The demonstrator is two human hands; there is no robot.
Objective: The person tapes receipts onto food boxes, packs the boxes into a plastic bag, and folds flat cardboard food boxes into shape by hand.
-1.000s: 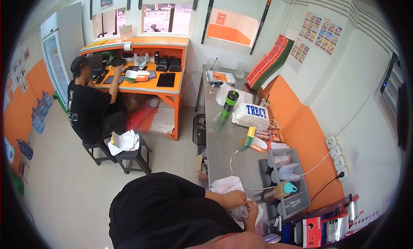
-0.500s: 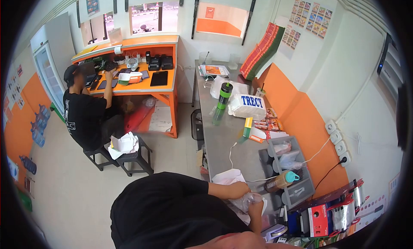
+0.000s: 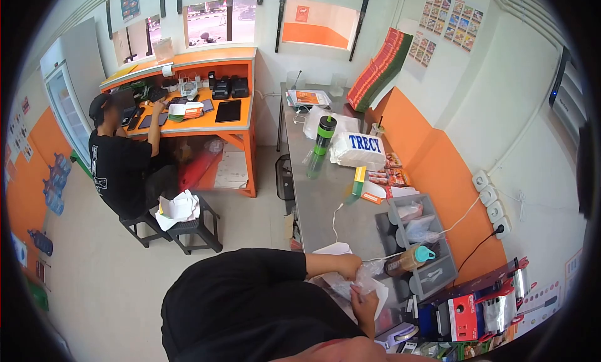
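Left hand [image 3: 347,266] and right hand [image 3: 364,304] both grip thin plastic [image 3: 365,278], presumably steadying it from two sides; bottle [image 3: 405,262] at two o'clock, likely within reach.

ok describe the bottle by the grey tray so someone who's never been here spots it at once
Find the long steel table along the orange-and-white wall, then the grey compartment tray near its closer end. The bottle overlaps the tray's left edge in the picture. Its turquoise lid and brownish body separate it from the black-and-green bottle farther up the table.
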